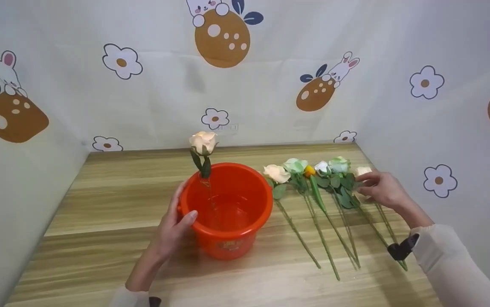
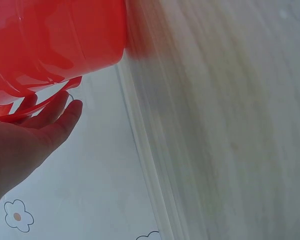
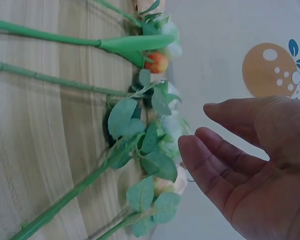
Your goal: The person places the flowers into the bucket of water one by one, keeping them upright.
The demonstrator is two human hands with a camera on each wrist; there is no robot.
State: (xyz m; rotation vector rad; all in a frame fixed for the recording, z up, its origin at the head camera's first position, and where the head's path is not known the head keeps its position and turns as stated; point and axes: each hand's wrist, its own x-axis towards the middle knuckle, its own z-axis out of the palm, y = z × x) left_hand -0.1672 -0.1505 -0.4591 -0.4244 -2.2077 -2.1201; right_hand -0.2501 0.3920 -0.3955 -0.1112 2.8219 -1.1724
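Note:
A red bucket (image 1: 211, 246) stands on the table, and my left hand (image 1: 169, 232) grips its left side, thumb over the rim and fingers along the outside. In the left wrist view those fingers lie by the bucket's red handle (image 2: 45, 104). One peach rose (image 1: 203, 143) stands upright in the bucket, leaning at its left rim. My right hand (image 1: 383, 191) hovers over the rightmost stems, fingers loosely bent and holding nothing. Just beside its fingertips is a cream rose (image 1: 363, 171). A pale green rose (image 1: 339, 164) lies to its left.
More flowers lie in a row right of the bucket, stems toward me: a peach rose (image 1: 276, 173), a green rose (image 1: 296, 165), an orange tulip-like bud (image 1: 309, 171) and a white rose (image 1: 322, 166). Patterned cloth (image 1: 155, 98) walls the wooden table (image 1: 112, 204) at the back and sides.

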